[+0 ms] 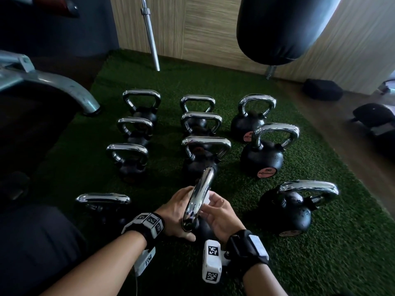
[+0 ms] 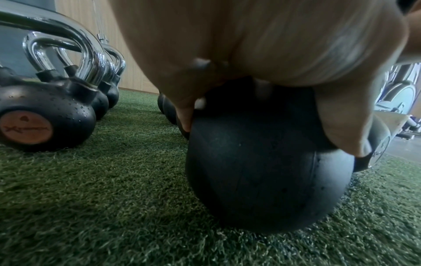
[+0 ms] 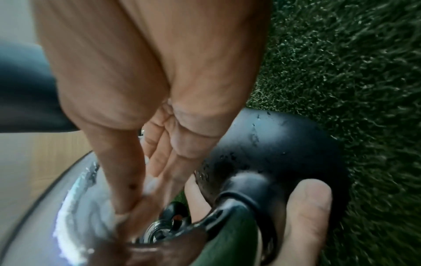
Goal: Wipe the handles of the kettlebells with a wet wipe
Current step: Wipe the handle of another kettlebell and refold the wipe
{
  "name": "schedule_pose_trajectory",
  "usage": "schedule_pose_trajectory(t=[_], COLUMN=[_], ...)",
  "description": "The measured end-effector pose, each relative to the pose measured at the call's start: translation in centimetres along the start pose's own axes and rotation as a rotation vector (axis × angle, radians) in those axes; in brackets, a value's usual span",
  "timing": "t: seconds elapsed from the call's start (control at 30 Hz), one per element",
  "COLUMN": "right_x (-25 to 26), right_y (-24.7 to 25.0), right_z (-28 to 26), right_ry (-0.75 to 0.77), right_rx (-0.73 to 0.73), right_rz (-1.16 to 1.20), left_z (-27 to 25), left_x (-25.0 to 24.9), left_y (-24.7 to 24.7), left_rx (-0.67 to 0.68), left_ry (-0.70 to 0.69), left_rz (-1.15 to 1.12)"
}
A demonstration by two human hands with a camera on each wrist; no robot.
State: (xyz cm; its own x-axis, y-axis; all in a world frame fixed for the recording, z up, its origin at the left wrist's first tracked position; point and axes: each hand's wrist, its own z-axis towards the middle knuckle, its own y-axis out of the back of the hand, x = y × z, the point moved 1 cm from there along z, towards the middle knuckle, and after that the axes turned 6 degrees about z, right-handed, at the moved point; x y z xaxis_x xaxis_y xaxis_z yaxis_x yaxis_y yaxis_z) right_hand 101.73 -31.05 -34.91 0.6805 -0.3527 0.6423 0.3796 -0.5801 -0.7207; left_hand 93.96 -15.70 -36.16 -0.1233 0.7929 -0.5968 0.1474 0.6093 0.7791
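Note:
The nearest kettlebell [image 1: 203, 229] stands on the green turf [image 1: 320, 263] with its chrome handle [image 1: 199, 199] turned edge-on to me. My left hand [image 1: 179, 214] grips it where the handle meets the black body [image 2: 262, 171], thumb [image 3: 305, 207] on the near side. My right hand [image 1: 215, 208] pinches a white wet wipe [image 1: 207, 197] and holds it against the right side of the handle [image 3: 75, 198]. In the right wrist view the wipe [image 3: 150, 185] lies under the fingers, mostly hidden.
Several other chrome-handled kettlebells stand in rows on the turf, one close at the right [image 1: 292, 208] and one close at the left [image 1: 102, 199]. A black punching bag [image 1: 282, 28] hangs above the far right. A barbell [image 1: 150, 35] leans on the wall, and a machine frame [image 1: 49, 82] stands at the left.

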Motion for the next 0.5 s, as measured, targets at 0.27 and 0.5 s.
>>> schedule_pose_trajectory(t=[0.27, 0.5], right_x=[1.2, 2.4], right_y=[-0.9, -1.1], right_z=[2.4, 3.7], right_ry=[0.280, 0.476], right_rx=[-0.299, -0.591], right_rz=[-0.275, -0.765], left_z=[0.3, 0.9], left_x=[1.1, 2.1], left_y=[-0.5, -1.3], left_rx=[-0.054, -0.094], left_ry=[-0.068, -0.110], left_rz=[-0.025, -0.027])
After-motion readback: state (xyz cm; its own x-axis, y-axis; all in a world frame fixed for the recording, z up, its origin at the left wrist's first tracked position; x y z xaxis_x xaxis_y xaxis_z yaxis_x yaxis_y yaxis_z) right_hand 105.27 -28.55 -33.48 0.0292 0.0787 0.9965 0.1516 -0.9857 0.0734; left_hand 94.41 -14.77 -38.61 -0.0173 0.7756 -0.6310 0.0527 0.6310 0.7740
